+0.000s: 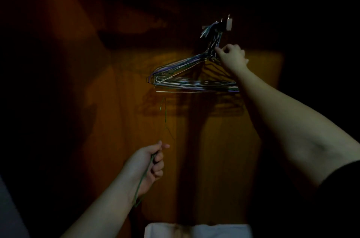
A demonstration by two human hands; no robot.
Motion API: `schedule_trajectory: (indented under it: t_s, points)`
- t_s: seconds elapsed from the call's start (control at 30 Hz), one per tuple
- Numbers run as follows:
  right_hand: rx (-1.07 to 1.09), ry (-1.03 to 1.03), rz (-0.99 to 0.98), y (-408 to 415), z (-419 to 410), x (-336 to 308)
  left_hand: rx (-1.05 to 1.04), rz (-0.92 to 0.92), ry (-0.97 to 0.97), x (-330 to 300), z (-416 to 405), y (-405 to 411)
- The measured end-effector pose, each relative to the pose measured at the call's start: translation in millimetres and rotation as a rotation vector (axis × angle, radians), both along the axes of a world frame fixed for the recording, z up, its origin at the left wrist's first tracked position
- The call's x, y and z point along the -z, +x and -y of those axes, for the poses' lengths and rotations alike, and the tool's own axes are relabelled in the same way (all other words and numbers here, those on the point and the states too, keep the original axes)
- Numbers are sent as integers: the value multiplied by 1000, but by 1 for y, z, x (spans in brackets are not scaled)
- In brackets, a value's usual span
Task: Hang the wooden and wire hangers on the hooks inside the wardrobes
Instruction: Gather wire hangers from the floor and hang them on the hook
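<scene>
Hanging against the wooden back panel [224, 140] of a dim wardrobe, a thick bundle of wire hangers [194, 79] is seen already gathered on a small pale hook [229, 23] high on the right, so much of the job is judged to be done. One piece is left in view: a green wire hanger [153, 152] is held low and well apart from the hook, its own hook end pointing upward. No wooden hangers can be made out.

The right hand [232, 56] is raised to the necks of the bundle, its fingers curled and pinched onto the wires just below the hook; whether the bundle is being steadied or shifted cannot be told. The left hand [150, 163] is closed around the green hanger's lower wire, fingers wrapped tight.

The panel is lit warm orange in the middle and lost to shadow at the sides. A dark sleeve [342, 189] is seen at the right edge, and something white [214, 231] at the bottom, too dim to name.
</scene>
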State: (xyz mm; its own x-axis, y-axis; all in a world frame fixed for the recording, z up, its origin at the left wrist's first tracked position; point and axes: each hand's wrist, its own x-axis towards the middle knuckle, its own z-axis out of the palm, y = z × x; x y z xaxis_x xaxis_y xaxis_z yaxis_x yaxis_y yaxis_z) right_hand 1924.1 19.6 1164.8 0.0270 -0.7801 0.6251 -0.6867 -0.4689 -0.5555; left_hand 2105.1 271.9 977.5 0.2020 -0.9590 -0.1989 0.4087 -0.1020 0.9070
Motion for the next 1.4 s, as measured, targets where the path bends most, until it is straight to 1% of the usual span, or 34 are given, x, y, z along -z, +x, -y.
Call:
schedule_trajectory:
  t_s: [0.07, 0.17, 0.23, 0.3, 0.37, 0.47, 0.57, 0.7, 0.8, 0.87, 0.93, 1.0, 1.07, 1.17, 1.2, 1.27, 1.4]
  points:
    - [26, -9, 16, 1, -6, 1, 12, 5, 0, 1, -1, -1]
    - [56, -95, 112, 1, -22, 14, 45, -7, 9, 5, -3, -5]
    - [-39, -114, 181, -1, -37, 38, 68, -21, 24, 9, -4, -8]
    - [-201, -65, 215, 0, -56, 76, 91, -12, 33, 13, -5, -10]
    - [-303, 6, 186, 3, -76, 125, 122, 1, 36, 17, -4, -12]
    - [-411, 155, 82, 6, -93, 190, 188, 26, 42, 19, -3, -18]
    - [-479, 259, -30, 3, -100, 215, 263, 87, 35, 17, -1, -23]
    - [-516, 287, -49, -12, -106, 207, 349, 180, -16, 12, 5, -28]
    - [-494, 270, 7, -24, -112, 189, 390, 293, -61, 2, 10, -29]
    - [-473, 229, 55, -31, -111, 178, 409, 417, -102, -9, 12, -28]
    - [-452, 194, 78, -37, -111, 165, 424, 582, -142, -23, 14, -25]
    - [-432, 146, 84, -42, -109, 151, 413, 694, -166, -38, 14, -22]
    - [-406, 77, 94, -48, -107, 135, 387, 783, -187, -52, 14, -18]
    - [-368, -26, 144, -59, -102, 107, 331, 979, -236, -67, 16, -9]
    - [-352, -46, 157, -63, -100, 98, 293, 1012, -255, -71, 17, -7]
    - [-311, -96, 190, -68, -96, 79, 170, 983, -306, -77, 19, -2]
    - [-227, -208, 249, -72, -89, 39, -89, 714, -434, -90, 27, -2]
